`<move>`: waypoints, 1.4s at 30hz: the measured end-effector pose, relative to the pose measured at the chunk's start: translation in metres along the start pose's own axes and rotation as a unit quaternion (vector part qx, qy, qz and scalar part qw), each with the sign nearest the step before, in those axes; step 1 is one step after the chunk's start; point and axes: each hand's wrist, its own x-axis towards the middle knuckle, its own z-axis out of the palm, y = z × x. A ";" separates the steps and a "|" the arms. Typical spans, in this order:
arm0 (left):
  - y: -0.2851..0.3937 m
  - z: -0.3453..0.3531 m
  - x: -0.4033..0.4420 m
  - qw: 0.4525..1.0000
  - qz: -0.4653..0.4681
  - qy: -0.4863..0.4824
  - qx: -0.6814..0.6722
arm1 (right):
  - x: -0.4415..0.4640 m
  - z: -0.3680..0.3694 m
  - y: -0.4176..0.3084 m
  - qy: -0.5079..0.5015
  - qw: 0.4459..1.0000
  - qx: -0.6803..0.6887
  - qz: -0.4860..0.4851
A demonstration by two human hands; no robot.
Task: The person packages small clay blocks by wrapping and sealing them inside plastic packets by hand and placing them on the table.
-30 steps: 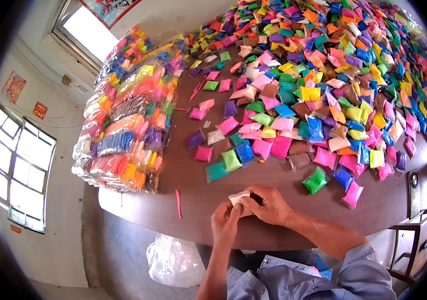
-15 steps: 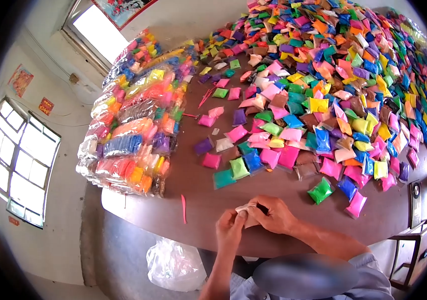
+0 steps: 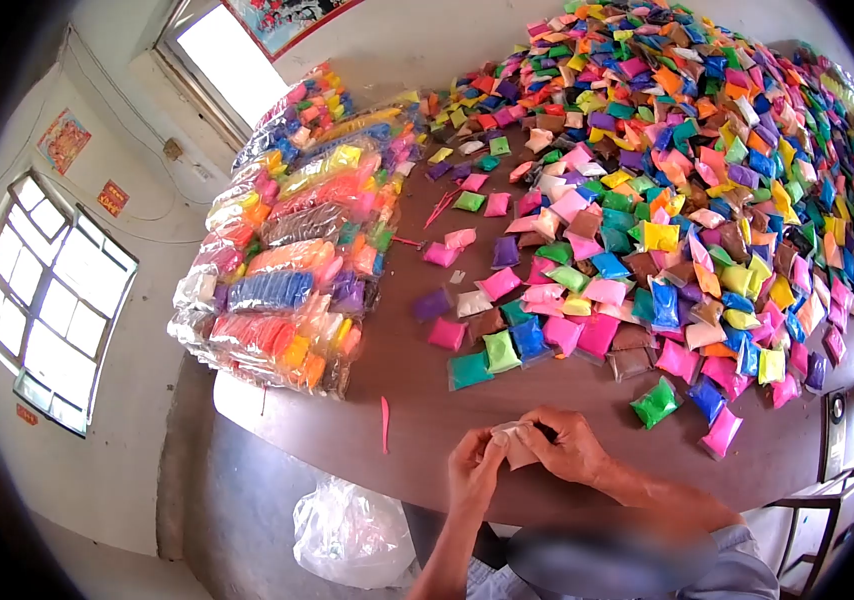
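Observation:
Near the table's front edge, my left hand point(image 3: 475, 465) and my right hand point(image 3: 569, 447) meet around a small pale packet point(image 3: 520, 452). The fingertips of both hands pinch its upper edge, and its lower part hangs between them. A thin pink strip point(image 3: 385, 425) lies on the table to the left of my hands. Beyond my hands are loose colored packets, the nearest a green one point(image 3: 656, 403) and a pink one point(image 3: 722, 433).
A large heap of colorful packets point(image 3: 647, 150) covers the back and right of the brown table point(image 3: 427, 400). Clear bags of packed pieces point(image 3: 287, 260) are stacked at the left. A clear plastic bag point(image 3: 352, 535) sits on the floor below, and a stool point(image 3: 817, 505) stands at right.
The view has shifted, so the table and packets appear farther right and lower. Both hands still hold the pale packet, with their fingertips slightly rearranged at its top.

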 end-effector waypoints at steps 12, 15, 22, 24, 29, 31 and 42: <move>-0.018 -0.004 0.006 0.998 0.027 0.016 -0.045 | 0.000 0.006 -0.016 0.007 0.998 -0.058 -0.027; -0.024 -0.004 0.004 0.998 0.030 0.027 -0.045 | 0.002 0.004 -0.012 -0.002 0.999 -0.043 0.004; -0.004 0.001 0.004 0.998 0.046 -0.014 0.049 | 0.001 0.000 0.009 -0.001 0.999 0.004 0.042; -0.012 -0.001 0.007 0.998 0.049 -0.012 0.023 | 0.001 0.000 0.008 -0.011 0.999 -0.009 0.044; -0.019 -0.001 0.010 0.995 0.034 0.016 -0.094 | 0.003 -0.005 -0.012 -0.039 0.999 0.005 0.037; -0.013 0.000 0.008 0.994 0.030 -0.001 -0.102 | 0.002 -0.003 -0.004 -0.032 0.999 -0.003 0.032; -0.002 0.001 0.006 0.999 0.024 -0.027 0.004 | 0.003 0.002 -0.004 0.005 0.997 0.061 0.055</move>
